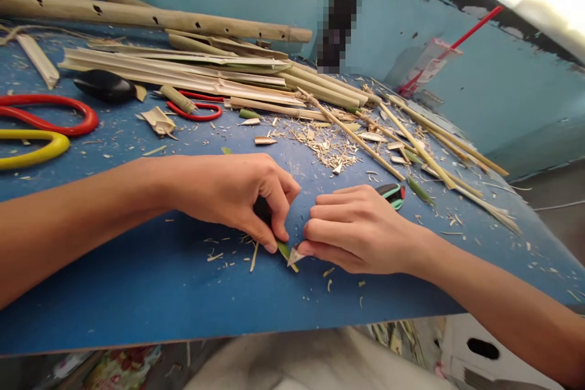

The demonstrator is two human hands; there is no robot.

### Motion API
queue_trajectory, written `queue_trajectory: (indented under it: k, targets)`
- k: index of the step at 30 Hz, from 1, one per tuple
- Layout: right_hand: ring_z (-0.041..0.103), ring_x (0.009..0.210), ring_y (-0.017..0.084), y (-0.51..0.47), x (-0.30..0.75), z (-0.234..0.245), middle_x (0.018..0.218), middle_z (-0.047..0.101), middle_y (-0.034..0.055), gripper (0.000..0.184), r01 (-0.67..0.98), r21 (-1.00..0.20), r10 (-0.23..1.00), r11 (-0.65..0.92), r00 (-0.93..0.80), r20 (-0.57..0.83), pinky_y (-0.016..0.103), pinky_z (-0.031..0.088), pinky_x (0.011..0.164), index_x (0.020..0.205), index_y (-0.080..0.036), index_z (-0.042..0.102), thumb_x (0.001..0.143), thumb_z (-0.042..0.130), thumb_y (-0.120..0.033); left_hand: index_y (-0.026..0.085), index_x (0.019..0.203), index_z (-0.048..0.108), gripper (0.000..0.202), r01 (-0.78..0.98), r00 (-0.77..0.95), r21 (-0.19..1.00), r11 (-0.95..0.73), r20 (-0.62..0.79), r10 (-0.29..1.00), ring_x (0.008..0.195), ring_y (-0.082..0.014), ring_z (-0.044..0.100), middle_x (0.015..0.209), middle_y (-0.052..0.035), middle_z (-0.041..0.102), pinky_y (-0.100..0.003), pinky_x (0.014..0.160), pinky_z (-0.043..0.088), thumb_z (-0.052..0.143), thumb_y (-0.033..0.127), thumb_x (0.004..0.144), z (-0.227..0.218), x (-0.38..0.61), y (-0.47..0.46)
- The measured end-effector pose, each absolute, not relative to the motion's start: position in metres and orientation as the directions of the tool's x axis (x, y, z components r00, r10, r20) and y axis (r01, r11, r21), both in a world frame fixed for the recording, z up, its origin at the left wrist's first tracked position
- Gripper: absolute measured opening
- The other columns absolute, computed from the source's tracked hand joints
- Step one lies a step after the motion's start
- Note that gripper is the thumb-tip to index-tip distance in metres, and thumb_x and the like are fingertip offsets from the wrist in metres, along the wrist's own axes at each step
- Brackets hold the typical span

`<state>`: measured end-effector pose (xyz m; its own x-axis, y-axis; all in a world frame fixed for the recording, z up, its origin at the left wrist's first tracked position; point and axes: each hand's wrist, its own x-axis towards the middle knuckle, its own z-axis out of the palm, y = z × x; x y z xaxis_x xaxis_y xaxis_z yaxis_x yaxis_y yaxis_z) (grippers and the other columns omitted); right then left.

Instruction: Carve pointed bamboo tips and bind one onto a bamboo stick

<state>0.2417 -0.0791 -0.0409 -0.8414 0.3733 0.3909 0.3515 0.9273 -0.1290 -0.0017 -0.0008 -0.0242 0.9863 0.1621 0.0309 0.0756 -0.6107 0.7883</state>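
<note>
My left hand (237,195) is closed in a pinch on a small green bamboo piece (286,251) lying on the blue table (137,280). My right hand (356,228) is closed around a knife with a black and green handle (393,193); its short blade tip (294,257) touches the end of the green piece. Both hands rest on the table near its front edge. Fine shavings lie around them.
Split bamboo strips (192,70) and a long bamboo pole with holes (150,15) lie at the back. Thin sticks (411,140) fan out to the right. Red-handled scissors (55,113), yellow handle (31,149), a black object (105,85) sit left.
</note>
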Motion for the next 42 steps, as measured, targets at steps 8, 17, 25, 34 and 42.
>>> queue_trajectory:
  k: [8, 17, 25, 34, 42]
  targets:
    - [0.041, 0.064, 0.013, -0.078, 0.23, -0.04, 0.066, 0.055, -0.0054, 0.043, 0.324, -0.051, 0.313, 0.945, -0.847, 0.429, 0.033, 0.026, 0.058, 0.076, -0.021, 0.06, 0.115, 0.056, -0.037, 0.027, 0.084, 0.09, 0.015, 0.101, 0.989, 0.817, -0.567, -0.023, 0.143, 0.076, -0.0138, 0.069, 0.084, -0.001, 0.076, -0.02, 0.071, 0.052, 0.087, 0.013, 0.088, -0.024, 0.003, 0.001]
    - [0.045, 0.068, 0.013, -0.078, 0.237, -0.038, 0.071, 0.058, -0.004, 0.036, 0.297, -0.156, 0.331, 0.942, -0.894, 0.302, 0.033, 0.025, 0.061, 0.083, -0.021, 0.061, 0.116, 0.053, -0.032, 0.027, 0.085, 0.09, 0.023, 0.045, 0.991, 0.832, -0.553, 0.033, 0.13, 0.073, -0.0126, 0.071, 0.081, -0.0003, 0.077, -0.015, 0.068, 0.051, 0.084, 0.005, 0.086, -0.022, 0.004, 0.003]
    - [0.044, 0.067, 0.014, -0.086, 0.243, -0.033, 0.071, 0.058, -0.004, 0.039, 0.294, -0.162, 0.322, 0.942, -0.93, 0.18, 0.034, 0.024, 0.061, 0.079, -0.022, 0.058, 0.116, 0.053, -0.034, 0.028, 0.081, 0.09, 0.016, 0.056, 0.989, 0.791, -0.609, 0.04, 0.143, 0.061, -0.0109, 0.065, 0.07, 0.0006, 0.071, -0.015, 0.055, 0.046, 0.088, 0.014, 0.087, -0.022, 0.004, 0.006]
    - [0.042, 0.065, 0.014, -0.086, 0.247, -0.038, 0.068, 0.053, -0.0035, 0.039, 0.367, -0.146, 0.395, 0.919, -0.861, 0.322, 0.032, 0.024, 0.06, 0.08, -0.021, 0.057, 0.116, 0.051, -0.035, 0.029, 0.096, 0.09, 0.008, 0.126, 0.985, 0.804, -0.581, -0.034, 0.167, 0.081, -0.0155, 0.074, 0.093, -0.002, 0.078, -0.017, 0.073, 0.055, 0.087, 0.024, 0.091, -0.025, -0.008, 0.002]
    - [0.038, 0.064, 0.015, -0.09, 0.248, -0.031, 0.068, 0.054, -0.0034, 0.04, 0.386, -0.104, 0.398, 0.917, -0.856, 0.33, 0.034, 0.027, 0.059, 0.078, -0.02, 0.06, 0.116, 0.05, -0.031, 0.031, 0.101, 0.084, 0.016, 0.163, 0.98, 0.701, -0.694, -0.031, 0.199, 0.097, -0.0149, 0.074, 0.109, -0.0002, 0.076, -0.013, 0.082, 0.053, 0.082, 0.017, 0.094, -0.025, -0.013, -0.009]
